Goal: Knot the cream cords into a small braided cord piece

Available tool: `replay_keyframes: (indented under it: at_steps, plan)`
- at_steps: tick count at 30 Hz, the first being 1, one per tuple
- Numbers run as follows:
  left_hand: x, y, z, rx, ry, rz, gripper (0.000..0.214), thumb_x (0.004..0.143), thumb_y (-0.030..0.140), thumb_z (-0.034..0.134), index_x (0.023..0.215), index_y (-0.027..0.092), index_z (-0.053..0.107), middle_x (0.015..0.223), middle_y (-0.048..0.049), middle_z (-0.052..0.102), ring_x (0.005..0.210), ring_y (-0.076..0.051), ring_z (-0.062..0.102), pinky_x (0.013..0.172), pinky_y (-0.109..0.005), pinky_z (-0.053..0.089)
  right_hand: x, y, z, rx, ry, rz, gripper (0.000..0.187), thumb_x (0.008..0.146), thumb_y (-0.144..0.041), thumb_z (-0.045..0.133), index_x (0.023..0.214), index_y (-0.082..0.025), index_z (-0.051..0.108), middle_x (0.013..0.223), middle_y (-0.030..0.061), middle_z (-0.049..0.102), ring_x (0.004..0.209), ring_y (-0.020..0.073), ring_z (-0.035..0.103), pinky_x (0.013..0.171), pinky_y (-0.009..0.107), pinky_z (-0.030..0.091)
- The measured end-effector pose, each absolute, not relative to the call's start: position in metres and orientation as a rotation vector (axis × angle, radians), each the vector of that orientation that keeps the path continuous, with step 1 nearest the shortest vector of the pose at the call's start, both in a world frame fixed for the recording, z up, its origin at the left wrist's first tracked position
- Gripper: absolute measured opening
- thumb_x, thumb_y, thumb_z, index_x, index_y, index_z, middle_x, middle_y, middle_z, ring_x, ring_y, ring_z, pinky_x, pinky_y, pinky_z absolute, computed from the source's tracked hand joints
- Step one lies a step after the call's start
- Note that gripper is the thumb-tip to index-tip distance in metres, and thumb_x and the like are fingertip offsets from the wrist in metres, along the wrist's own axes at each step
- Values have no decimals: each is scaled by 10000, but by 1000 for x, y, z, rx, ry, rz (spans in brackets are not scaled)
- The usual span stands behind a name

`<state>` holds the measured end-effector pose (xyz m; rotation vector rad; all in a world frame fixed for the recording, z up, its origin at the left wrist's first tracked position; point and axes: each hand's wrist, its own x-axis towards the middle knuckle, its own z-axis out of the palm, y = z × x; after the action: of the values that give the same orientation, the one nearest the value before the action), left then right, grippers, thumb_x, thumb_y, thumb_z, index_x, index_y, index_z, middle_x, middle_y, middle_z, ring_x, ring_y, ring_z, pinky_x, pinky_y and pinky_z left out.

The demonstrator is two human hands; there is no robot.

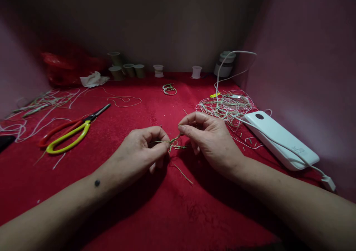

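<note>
Between my two hands is a thin green and tan knotted cord (174,141), with small loops and a loose tail that trails toward me over the red cloth. My left hand (147,147) pinches the cord between thumb and forefinger at its left side. Slightly higher and to the right, my right hand (204,132) pinches an upper strand of it with thumb and fingertips. Both hands are closed on the cord just above the cloth. The parts of the cord under the fingers are hidden.
Scissors (75,130) with red and yellow handles lie at left, near loose cords (50,101). On the right are a tangled cord heap (225,106) and a white power bank (280,139) with a cable. Spools (158,71) and a finished-looking cord ring (169,89) sit farther back.
</note>
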<state>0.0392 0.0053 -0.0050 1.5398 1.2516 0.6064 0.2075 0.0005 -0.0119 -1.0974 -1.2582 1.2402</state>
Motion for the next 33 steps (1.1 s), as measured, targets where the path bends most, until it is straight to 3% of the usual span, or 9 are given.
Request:
replay_keyframes:
  at_steps: [3, 8, 17, 25, 33]
  plan:
    - [38, 5, -4, 1551, 1252, 588, 134, 770, 275, 586, 691, 171, 555, 481, 43, 578, 390, -82, 478, 373, -184, 388, 210, 3, -14, -1042, -1201, 1315, 82, 791, -204, 656, 766, -167, 588, 444, -86, 505, 333, 47, 437, 330, 145, 343]
    - [37, 6, -4, 1551, 1256, 579, 139, 781, 284, 576, 695, 179, 546, 449, 59, 545, 378, -80, 463, 383, -186, 374, 211, 9, -20, -740, -1093, 1635, 124, 799, -225, 627, 780, -174, 515, 666, -10, 669, 445, 99, 595, 404, 209, 489]
    - [39, 3, -5, 1583, 1235, 558, 146, 803, 281, 556, 706, 174, 535, 463, 71, 529, 378, -65, 452, 369, -167, 353, 206, 4, -12, -1066, -1336, 1534, 85, 847, -115, 527, 789, -178, 529, 463, -83, 539, 330, 58, 460, 308, 132, 363]
    - [39, 5, -6, 1600, 1247, 524, 130, 802, 283, 543, 733, 173, 540, 465, 68, 533, 373, -71, 462, 374, -182, 372, 207, 7, -11, -1059, -1220, 1629, 104, 869, -130, 519, 849, -134, 622, 501, -41, 600, 346, 62, 514, 359, 152, 413]
    - [37, 7, -3, 1590, 1255, 516, 136, 799, 292, 559, 730, 178, 537, 473, 59, 541, 384, -78, 468, 392, -188, 371, 210, 8, -15, -906, -1086, 1650, 37, 841, -180, 570, 856, -146, 574, 577, -25, 629, 424, 86, 596, 419, 179, 493]
